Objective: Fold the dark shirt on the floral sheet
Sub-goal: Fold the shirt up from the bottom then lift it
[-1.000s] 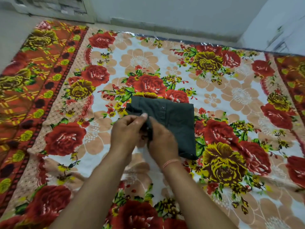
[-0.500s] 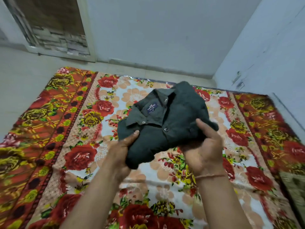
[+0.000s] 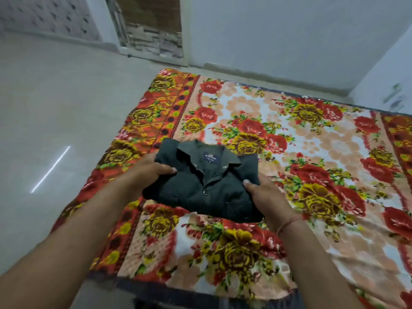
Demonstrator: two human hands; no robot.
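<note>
The dark shirt [image 3: 207, 186] is folded into a compact rectangle, collar and label facing up, buttons showing down the front. It is over the left part of the floral sheet [image 3: 312, 152]; I cannot tell whether it rests on the sheet or hangs just above it. My left hand [image 3: 147, 170] grips its left edge, thumb on top. My right hand [image 3: 265, 195] grips its right edge, thumb on top and fingers hidden beneath; a thin thread band circles that wrist.
Pale tiled floor [image 3: 55, 130] lies left of the sheet. A doorway [image 3: 151, 27] is at the back, with grey walls [image 3: 289, 36] behind and to the right. The sheet's near edge [image 3: 200, 284] is close to me.
The folded shirt was flat on the sheet, then lifted in both hands; now it is lower and over the sheet's left side. The view has swung left toward the bare floor.
</note>
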